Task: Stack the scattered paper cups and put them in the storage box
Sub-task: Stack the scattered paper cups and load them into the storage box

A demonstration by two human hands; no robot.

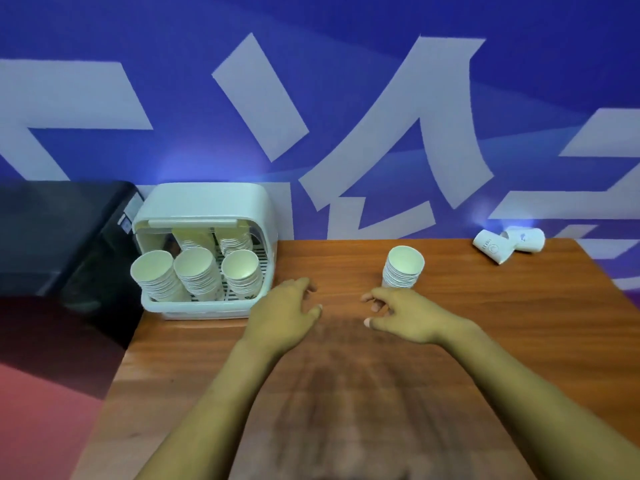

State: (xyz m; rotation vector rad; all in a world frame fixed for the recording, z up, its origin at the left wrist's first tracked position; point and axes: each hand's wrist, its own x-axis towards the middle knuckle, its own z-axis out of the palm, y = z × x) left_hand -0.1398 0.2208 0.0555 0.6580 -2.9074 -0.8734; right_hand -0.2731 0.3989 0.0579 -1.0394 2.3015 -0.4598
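While both hands hover empty, left hand (289, 308) and right hand (398, 315) loosely curled, cup stack (401, 268) stands upright on tabletop (519, 323).

Before me, a wooden table (519, 341) with reddish-brown grain, its far edge against the wall; behind it, a blue wall (346, 15) painted with large pale angular strokes, two small glares of light low on it; at my left, a black cabinet (52, 230) beside the table; below it, a dark red floor (41, 410).
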